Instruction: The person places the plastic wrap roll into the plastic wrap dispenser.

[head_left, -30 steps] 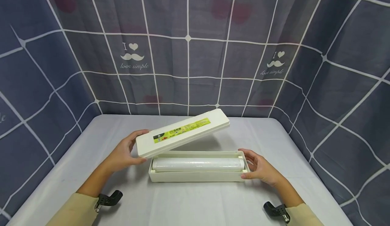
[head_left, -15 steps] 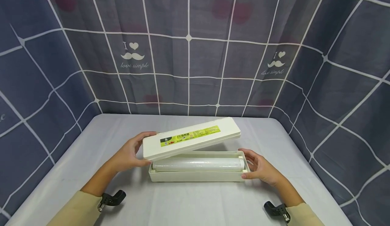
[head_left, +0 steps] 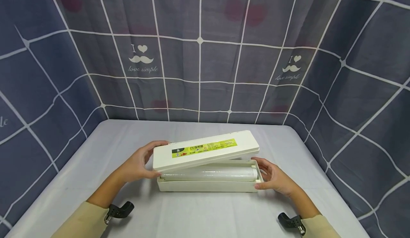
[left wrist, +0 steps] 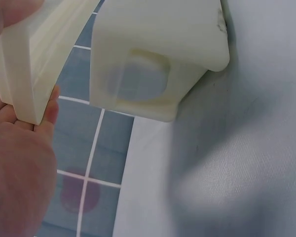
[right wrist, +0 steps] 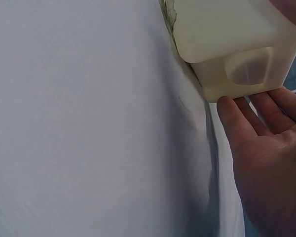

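Note:
My left hand grips the left end of a long cream-white lid, thumb at the front edge, fingers behind. A yellow-green label lies along the lid's top. Tilted, its right end farther back and higher, the lid overlaps the upper left of an open cling film box. Inside the box lies a roll of cling film, partly covered by the lid. My right hand holds the box's right end, thumb in front and fingers behind. In the left wrist view, a gap shows between the lid and the box end.
The box stands on a table with a white cloth. Dark grey-blue curtains with a white grid close off the back and both sides. A black wrist mount sits at the left cuff, another black mount at the right one.
The left hand has brought the lid rightward and down over the box, and its tilt has lessened. The right hand has stayed at the box's right end; the box has not moved.

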The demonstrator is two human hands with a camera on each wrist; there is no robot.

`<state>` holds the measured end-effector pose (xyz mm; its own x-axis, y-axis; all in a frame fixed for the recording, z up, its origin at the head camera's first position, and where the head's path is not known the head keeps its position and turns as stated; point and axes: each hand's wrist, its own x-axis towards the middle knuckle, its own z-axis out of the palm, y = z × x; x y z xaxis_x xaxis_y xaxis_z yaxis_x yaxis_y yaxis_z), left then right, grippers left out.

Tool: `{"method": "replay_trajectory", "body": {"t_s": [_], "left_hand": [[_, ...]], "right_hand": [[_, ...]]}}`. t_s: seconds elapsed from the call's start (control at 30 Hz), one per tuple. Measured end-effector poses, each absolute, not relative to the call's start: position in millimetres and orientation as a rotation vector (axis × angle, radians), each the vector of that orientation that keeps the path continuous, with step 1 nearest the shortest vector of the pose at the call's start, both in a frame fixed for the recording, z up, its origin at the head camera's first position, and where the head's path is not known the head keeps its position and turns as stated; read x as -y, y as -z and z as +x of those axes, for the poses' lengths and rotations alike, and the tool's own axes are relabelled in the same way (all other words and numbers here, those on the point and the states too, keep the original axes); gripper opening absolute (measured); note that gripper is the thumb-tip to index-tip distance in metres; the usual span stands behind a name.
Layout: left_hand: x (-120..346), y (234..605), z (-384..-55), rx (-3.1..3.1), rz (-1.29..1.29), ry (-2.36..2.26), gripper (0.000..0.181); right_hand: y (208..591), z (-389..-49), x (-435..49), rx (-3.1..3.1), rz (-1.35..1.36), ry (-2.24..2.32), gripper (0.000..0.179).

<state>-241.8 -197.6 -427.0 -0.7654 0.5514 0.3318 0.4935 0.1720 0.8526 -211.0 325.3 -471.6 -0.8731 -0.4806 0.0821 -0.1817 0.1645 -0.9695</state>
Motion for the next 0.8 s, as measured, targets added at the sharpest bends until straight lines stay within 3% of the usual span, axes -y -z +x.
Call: {"method": "replay_trajectory", "body": {"t_s": [0.47, 0.8], "left_hand": [[197, 427, -239, -2.287, 1.053, -1.698, 0.094], [194, 429, -238, -2.236, 1.049, -1.7, 0.092]], "right_hand": [[469, -215, -325, -2.218, -0.672, 1.759, 0.086], [457, -219, -325, -2.385, -0.698, 1.763, 0.088]]}}
